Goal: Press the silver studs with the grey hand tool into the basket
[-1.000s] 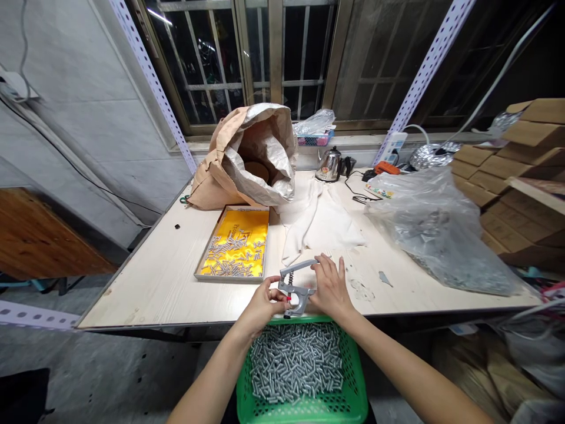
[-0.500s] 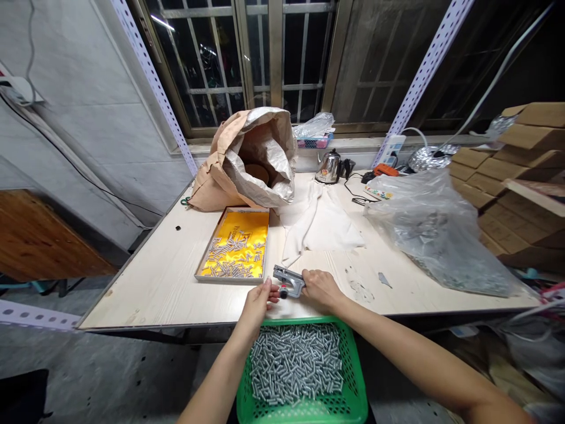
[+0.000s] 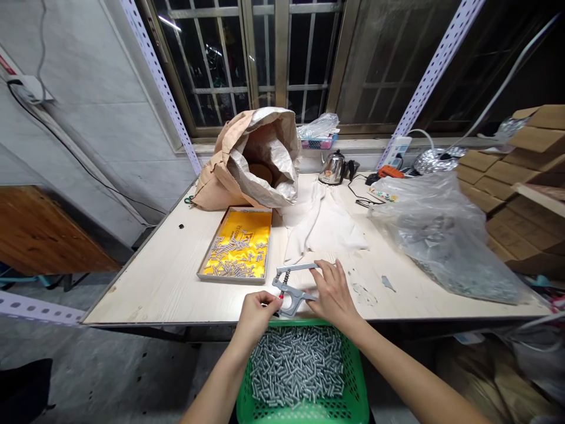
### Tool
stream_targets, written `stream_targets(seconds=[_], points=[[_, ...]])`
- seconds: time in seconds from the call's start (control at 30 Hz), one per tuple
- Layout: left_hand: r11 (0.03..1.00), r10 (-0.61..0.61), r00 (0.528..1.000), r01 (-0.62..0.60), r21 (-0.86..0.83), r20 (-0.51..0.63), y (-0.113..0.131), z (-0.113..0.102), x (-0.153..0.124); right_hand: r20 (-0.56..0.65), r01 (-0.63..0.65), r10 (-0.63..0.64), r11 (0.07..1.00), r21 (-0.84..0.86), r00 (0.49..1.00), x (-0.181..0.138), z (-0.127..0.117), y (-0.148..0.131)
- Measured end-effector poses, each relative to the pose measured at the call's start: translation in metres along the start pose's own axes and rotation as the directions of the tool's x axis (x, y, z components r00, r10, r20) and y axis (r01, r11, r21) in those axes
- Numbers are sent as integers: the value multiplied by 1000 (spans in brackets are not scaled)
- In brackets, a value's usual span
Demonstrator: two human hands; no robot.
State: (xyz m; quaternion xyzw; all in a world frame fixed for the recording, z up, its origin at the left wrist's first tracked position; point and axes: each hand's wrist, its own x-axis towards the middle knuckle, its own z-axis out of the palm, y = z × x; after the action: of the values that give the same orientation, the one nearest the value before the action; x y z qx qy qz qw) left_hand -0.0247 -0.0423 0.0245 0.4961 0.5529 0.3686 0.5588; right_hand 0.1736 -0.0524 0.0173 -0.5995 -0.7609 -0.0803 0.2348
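My right hand (image 3: pixel 333 293) grips the grey metal snap-fastener pliers (image 3: pixel 296 292) by their handles, which are spread apart. A dark spring shows between the upper handle and the body. My left hand (image 3: pixel 258 312) pinches at the pliers' jaw end, beside a small red part; whatever lies between its fingertips is too small to make out. Just below both hands stands a green plastic basket (image 3: pixel 358 377) holding many small silvery metal cylinders (image 3: pixel 298 365). A shallow tray (image 3: pixel 200 268) with yellow cloth (image 3: pixel 245 227) and scattered small metal pieces lies beyond my left hand.
A large open paper sack (image 3: pixel 216 182) stands behind the tray. White cloth (image 3: pixel 335 227), a metal kettle (image 3: pixel 332 168) and a clear plastic bag (image 3: pixel 445 235) lie across the table. Cardboard boxes (image 3: pixel 525 206) are stacked at the right. The table's front edge runs behind the basket.
The pliers' handles have gone from squeezed together to spread apart, with my right fingers opening along them. My left fingertips have closed in at the jaw. The view has shifted slightly.
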Motion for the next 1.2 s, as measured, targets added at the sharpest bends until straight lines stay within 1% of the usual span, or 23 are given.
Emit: stream_targets(seconds=[0.07, 0.1, 0.13, 0.17, 0.23, 0.27, 0.3, 0.37, 0.43, 0.47, 0.57, 0.63, 0.7, 0.87, 0.9, 0.93, 0.97, 1.0, 1.03, 1.07, 1.1, 1.13, 1.2], points=[[997, 72, 995, -69, 45, -65, 4, -7, -8, 19, -10, 10, 1000, 10, 1000, -6, -2, 5], [990, 116, 991, -109, 93, -74, 6, -11, -13, 25, -16, 15, 1000, 12, 1000, -9, -3, 9], [977, 152, 988, -144, 157, -40, 9, -16, -19, 27, -22, 21, 1000, 11, 999, -11, -3, 14], [957, 171, 985, -174, 233, 37, 13, -21, -24, 26, -29, 29, 1000, 9, 999, -14, -2, 19], [892, 151, 965, -227, 390, 217, 19, -32, -26, 19, -43, 43, 999, 1, 999, -18, 1, 30], [849, 141, 954, -253, 463, 263, 22, -38, -22, 13, -51, 51, 999, -5, 999, -20, 3, 34], [803, 150, 955, -269, 531, 256, 23, -45, -13, 8, -58, 58, 998, -11, 998, -21, 5, 38], [705, 230, 968, -235, 669, 99, 25, -59, 17, 4, -71, 71, 997, -21, 997, -23, 8, 42], [608, 257, 959, -61, 792, -123, 25, -74, 55, 13, -77, 77, 997, -26, 997, -24, 11, 43], [554, 233, 955, 26, 832, -186, 25, -80, 74, 18, -80, 81, 996, -28, 997, -25, 12, 43], [518, 165, 960, 111, 848, -226, 22, -92, 117, 30, -91, 92, 995, -32, 995, -26, 14, 41], [530, 145, 964, 116, 840, -225, 20, -94, 130, 33, -99, 100, 995, -34, 994, -26, 14, 40], [554, 164, 961, 99, 827, -225, 18, -93, 133, 31, -102, 104, 994, -36, 994, -26, 14, 41], [655, 279, 922, 21, 756, -268, 17, -90, 122, 8, -100, 100, 995, -23, 995, -18, 14, 44], [686, 291, 913, 9, 727, -286, 17, -88, 118, 3, -101, 101, 995, -19, 995, -16, 14, 44], [750, 283, 910, -13, 661, -303, 18, -85, 112, -3, -103, 102, 995, -16, 995, -13, 14, 43], [838, 249, 919, -47, 544, -305, 18, -79, 105, -10, -105, 105, 994, -14, 994, -9, 14, 42], [923, 195, 940, -79, 376, -280, 18, -72, 96, -20, -107, 107, 994, -13, 994, -6, 14, 40], [981, 131, 965, -94, 167, -226, 17, -63, 86, -32, -106, 106, 994, -12, 994, -2, 15, 38], [996, 79, 987, -85, -35, -143, 16, -52, 76, -47, -103, 103, 995, -11, 994, 1, 14, 35], [985, 44, 997, -55, -166, -65, 15, -41, 65, -61, -97, 96, 995, -11, 993, 4, 14, 32], [970, 22, 1000, -26, -240, -19, 13, -29, 55, -73, -89, 88, 996, -12, 993, 7, 13, 29], [945, -18, 1000, 15, -328, -5, 8, -9, 39, -84, -72, 70, 997, -19, 994, 13, 11, 23]])
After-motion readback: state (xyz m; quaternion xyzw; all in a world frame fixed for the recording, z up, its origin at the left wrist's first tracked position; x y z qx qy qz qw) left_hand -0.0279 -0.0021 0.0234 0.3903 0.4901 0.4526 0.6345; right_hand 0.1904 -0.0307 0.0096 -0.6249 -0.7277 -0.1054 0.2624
